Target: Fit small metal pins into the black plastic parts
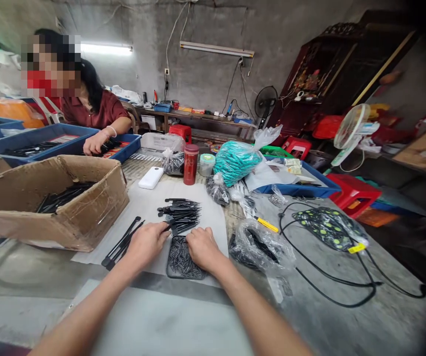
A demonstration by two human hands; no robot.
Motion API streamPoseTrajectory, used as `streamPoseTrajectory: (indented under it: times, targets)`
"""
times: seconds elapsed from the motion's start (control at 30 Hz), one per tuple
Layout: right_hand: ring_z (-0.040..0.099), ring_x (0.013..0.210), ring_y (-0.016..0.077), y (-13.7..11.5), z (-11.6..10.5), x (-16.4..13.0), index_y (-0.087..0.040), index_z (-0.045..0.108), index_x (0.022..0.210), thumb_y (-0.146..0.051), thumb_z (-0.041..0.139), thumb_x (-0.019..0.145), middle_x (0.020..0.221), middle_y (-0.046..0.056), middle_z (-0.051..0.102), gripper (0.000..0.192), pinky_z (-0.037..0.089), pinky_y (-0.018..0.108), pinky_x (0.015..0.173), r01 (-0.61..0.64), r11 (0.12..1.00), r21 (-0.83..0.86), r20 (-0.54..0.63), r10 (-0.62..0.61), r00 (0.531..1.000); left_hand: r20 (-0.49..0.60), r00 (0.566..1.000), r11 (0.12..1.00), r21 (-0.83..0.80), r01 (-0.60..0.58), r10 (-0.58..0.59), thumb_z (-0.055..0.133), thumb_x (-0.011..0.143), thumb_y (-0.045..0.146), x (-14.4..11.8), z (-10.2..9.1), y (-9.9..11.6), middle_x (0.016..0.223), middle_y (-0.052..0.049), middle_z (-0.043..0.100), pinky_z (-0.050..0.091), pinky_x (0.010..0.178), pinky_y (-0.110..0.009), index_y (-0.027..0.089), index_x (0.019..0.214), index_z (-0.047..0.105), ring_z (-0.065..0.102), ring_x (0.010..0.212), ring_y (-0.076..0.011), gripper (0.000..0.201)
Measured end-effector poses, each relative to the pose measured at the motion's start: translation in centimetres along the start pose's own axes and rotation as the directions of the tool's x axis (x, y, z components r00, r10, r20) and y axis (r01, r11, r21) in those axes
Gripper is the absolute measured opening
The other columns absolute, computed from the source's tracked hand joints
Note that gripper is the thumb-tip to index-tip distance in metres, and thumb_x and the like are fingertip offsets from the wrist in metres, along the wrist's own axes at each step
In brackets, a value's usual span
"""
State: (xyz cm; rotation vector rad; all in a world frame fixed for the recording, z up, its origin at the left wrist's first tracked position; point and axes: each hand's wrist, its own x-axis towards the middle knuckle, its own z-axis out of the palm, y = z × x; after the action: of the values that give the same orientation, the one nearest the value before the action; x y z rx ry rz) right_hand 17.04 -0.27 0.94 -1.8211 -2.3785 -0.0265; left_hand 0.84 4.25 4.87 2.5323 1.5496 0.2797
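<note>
My left hand (pixel 148 243) is closed, thumb and fingers pinched around the end of a slim black stick-like tool (pixel 167 225) at the near edge of a pile. The pile of black tools with thin pointed ends (pixel 183 211) lies on a white sheet (pixel 213 212). My right hand (pixel 203 248) is curled at the upper right of a shallow black tray; its fingertips point down and what they grip is hidden. Small grey metal pins (pixel 184 259) fill the tray (pixel 186 278). Several longer black tools (pixel 122 244) lie left of my left hand.
A cardboard box (pixel 98 217) with black tools stands at left. Behind are a white power bank (pixel 151 178), red flask (pixel 191 165) and bag of turquoise pieces (pixel 235 162). At right are a yellow cutter (pixel 268 225) and black cable (pixel 327 282). A co-worker's hand (pixel 96 143) reaches into a blue tray.
</note>
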Motion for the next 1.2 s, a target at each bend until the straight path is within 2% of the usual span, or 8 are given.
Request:
streamPoseTrajectory:
  times: [0.2, 0.33, 0.43, 0.57, 0.7, 0.8, 0.93, 1.2]
  targets:
    - [0.050, 0.078, 0.0227, 0.1, -0.2, 0.0, -0.013, 0.056, 0.080, -0.008, 0.038, 0.075, 0.082, 0.012, 0.059, 0.018, 0.032, 0.036, 0.070, -0.017, 1.000, 0.015, 0.024, 0.017, 1.000, -0.032, 0.991, 0.983, -0.130, -0.130, 0.127, 0.043, 0.080, 0.024, -0.6, 1.0, 0.9, 0.070, -0.004, 0.060, 0.038, 0.064, -0.025, 0.018, 0.074, 0.057, 0.055, 0.070, -0.0168, 0.017]
    - [0.051, 0.071, 0.0176, 1.0, -0.6, -0.1, -0.014, 0.054, 0.080, -0.010, 0.036, 0.077, 0.077, 0.008, 0.059, 0.018, 0.034, 0.030, 0.067, -0.084, 0.948, 0.308, -0.055, 0.106, 0.993, -0.060, 0.987, 0.974, -0.162, -0.157, 0.149, 0.041, 0.081, 0.024, -0.8, 1.8, 0.7, 0.073, -0.005, 0.062, 0.039, 0.066, -0.026, 0.017, 0.077, 0.058, 0.056, 0.072, -0.0174, 0.019]
    - [0.049, 0.067, 0.0140, 1.5, -0.8, -0.4, -0.015, 0.053, 0.078, -0.013, 0.037, 0.077, 0.071, 0.002, 0.057, 0.016, 0.036, 0.025, 0.063, -0.064, 0.789, 0.611, -0.147, 0.192, 0.970, -0.086, 0.982, 0.956, -0.227, -0.184, 0.169, 0.040, 0.082, 0.026, -0.8, 2.2, 0.6, 0.075, -0.004, 0.063, 0.040, 0.068, -0.026, 0.018, 0.082, 0.059, 0.056, 0.073, -0.0167, 0.021]
    - [0.049, 0.067, 0.0124, 1.6, -0.6, -0.5, -0.017, 0.054, 0.089, -0.020, 0.042, 0.074, 0.073, -0.001, 0.055, 0.020, 0.038, 0.024, 0.061, 0.003, 0.489, 0.872, -0.161, 0.280, 0.946, -0.090, 0.973, 0.922, -0.313, -0.229, 0.211, 0.039, 0.082, 0.028, -1.0, 2.4, 0.6, 0.075, -0.002, 0.062, 0.041, 0.067, -0.024, 0.019, 0.082, 0.059, 0.056, 0.072, -0.0149, 0.022]
    - [0.047, 0.057, 0.0104, 1.3, -0.5, -0.2, -0.017, 0.054, 0.081, -0.027, 0.049, 0.069, 0.063, -0.002, 0.051, 0.016, 0.039, 0.023, 0.055, 0.012, 0.163, 0.987, -0.063, 0.310, 0.949, -0.097, 0.963, 0.884, -0.381, -0.271, 0.253, 0.036, 0.083, 0.030, -1.2, 2.8, 0.7, 0.073, -0.002, 0.061, 0.041, 0.065, -0.023, 0.018, 0.082, 0.058, 0.054, 0.069, -0.0138, 0.025]
    - [0.046, 0.051, 0.0091, 1.0, -0.9, 0.0, -0.018, 0.050, 0.073, -0.031, 0.055, 0.065, 0.058, -0.004, 0.048, 0.016, 0.039, 0.022, 0.052, 0.010, 0.004, 1.000, -0.010, 0.335, 0.942, -0.110, 0.957, 0.862, -0.416, -0.291, 0.270, 0.036, 0.084, 0.031, -1.3, 3.1, 0.6, 0.074, -0.003, 0.061, 0.041, 0.065, -0.024, 0.017, 0.083, 0.058, 0.054, 0.069, -0.0137, 0.026]
    - [0.045, 0.049, 0.0089, 0.5, -1.3, 0.0, -0.018, 0.049, 0.066, -0.037, 0.057, 0.064, 0.056, -0.004, 0.049, 0.020, 0.039, 0.023, 0.051, 0.016, -0.036, 0.999, -0.003, 0.338, 0.941, -0.133, 0.953, 0.851, -0.428, -0.304, 0.274, 0.036, 0.084, 0.032, -1.2, 3.3, 0.6, 0.073, -0.003, 0.060, 0.042, 0.064, -0.024, 0.018, 0.083, 0.058, 0.053, 0.067, -0.0136, 0.026]
    - [0.042, 0.049, 0.0079, 0.3, -0.9, 0.0, -0.018, 0.048, 0.066, -0.035, 0.055, 0.066, 0.056, -0.005, 0.047, 0.019, 0.038, 0.022, 0.051, 0.016, -0.009, 1.000, -0.012, 0.323, 0.946, -0.144, 0.946, 0.846, -0.424, -0.325, 0.291, 0.037, 0.083, 0.030, -1.2, 3.3, 0.6, 0.072, -0.002, 0.060, 0.042, 0.064, -0.024, 0.019, 0.082, 0.057, 0.054, 0.068, -0.0136, 0.023]
